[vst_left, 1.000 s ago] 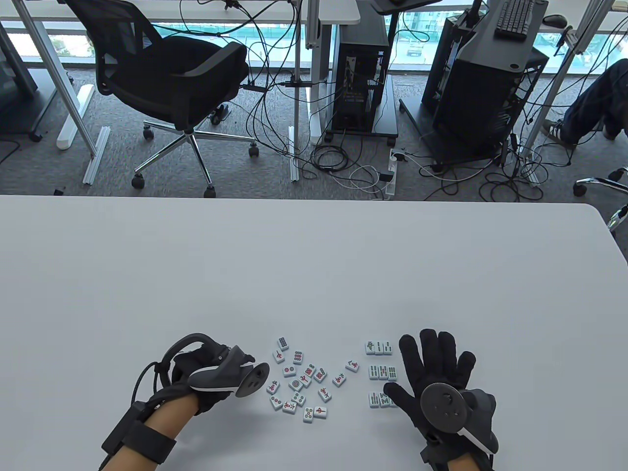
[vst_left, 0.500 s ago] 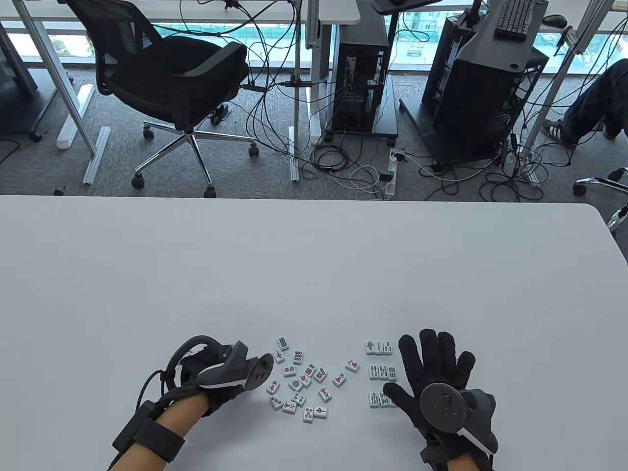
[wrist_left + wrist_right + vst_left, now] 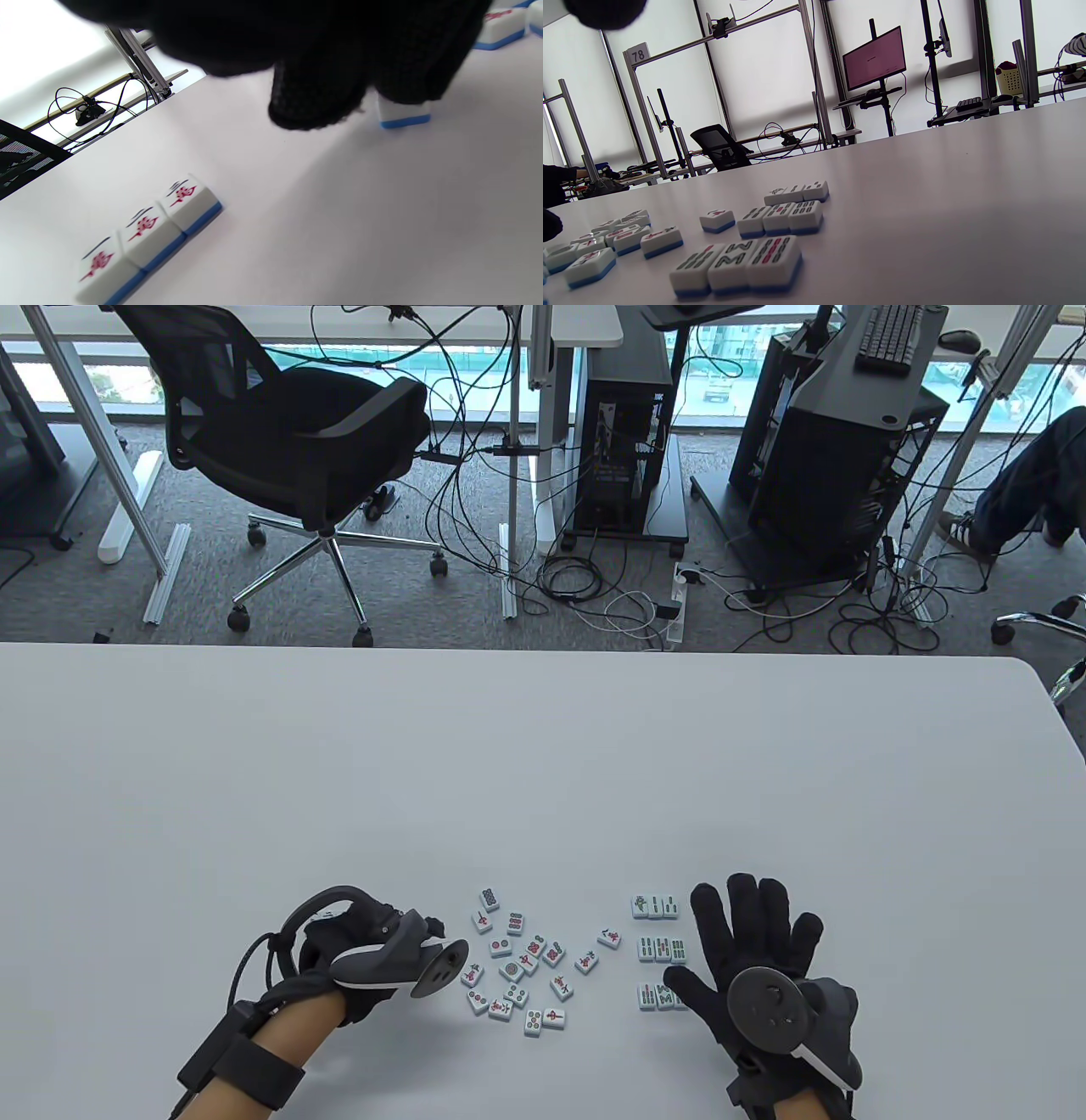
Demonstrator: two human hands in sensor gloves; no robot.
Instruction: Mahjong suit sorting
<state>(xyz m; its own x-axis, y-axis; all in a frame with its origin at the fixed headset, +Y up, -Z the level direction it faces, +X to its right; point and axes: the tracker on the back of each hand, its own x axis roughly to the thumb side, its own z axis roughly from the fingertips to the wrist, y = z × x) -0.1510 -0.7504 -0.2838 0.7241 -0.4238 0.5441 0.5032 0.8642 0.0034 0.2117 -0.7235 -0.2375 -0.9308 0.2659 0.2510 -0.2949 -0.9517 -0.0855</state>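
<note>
On the white table (image 3: 543,780) we find the mahjong tiles near the front edge, between the two gloved hands. At centre lies a loose cluster of mixed tiles (image 3: 517,963), face up, at varied angles, carrying red characters and circles. To its right stand three short rows of bamboo tiles (image 3: 660,950), three tiles to a row, one row behind another, the tiles of each row touching.

Our right hand (image 3: 751,959) lies flat on the table just right of these rows, fingers straight and spread, holding nothing; its thumb reaches toward the nearest row. The right wrist view shows the same three rows (image 3: 780,224) from low over the table.

Our left hand (image 3: 365,950) sits at the left edge of the loose cluster, with the tracker covering most of it from above. In the left wrist view its fingers (image 3: 318,97) curl downward, and one fingertip rests on top of a white tile with a blue base (image 3: 404,116); whether the tile is pinched we cannot tell. Also in that view, a separate row of three red-character tiles (image 3: 146,235) lies side by side, touching, well apart from the fingers.
</note>
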